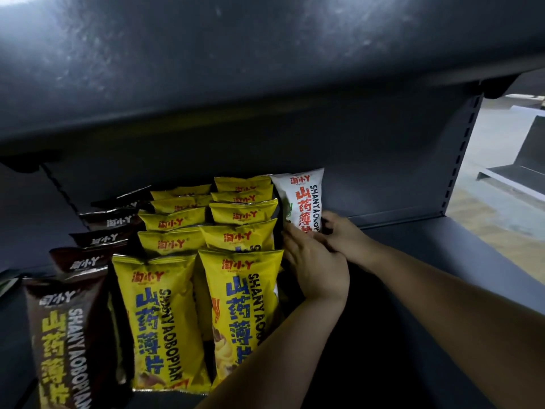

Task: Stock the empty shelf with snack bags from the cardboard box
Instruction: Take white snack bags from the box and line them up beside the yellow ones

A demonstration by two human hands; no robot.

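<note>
White snack bag [300, 199]: standing upright at the shelf [442, 249] back, beside the yellow rows [236, 231]. Both grips, left hand [315, 264] and right hand [342, 231], are closing around its base. Likely light, puffy, slick, crushable; hold low edges gently.

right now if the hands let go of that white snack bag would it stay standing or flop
The white snack bag looks puffy and light, so it probably tips easily. It stands alone at the shelf's back; the yellow bags beside it might prop it. Its film looks glossy, likely slippery.

Dark metal shelf [413, 255], brown bags [67, 335], yellow bags [236, 305], white bag [300, 199] upright
</note>
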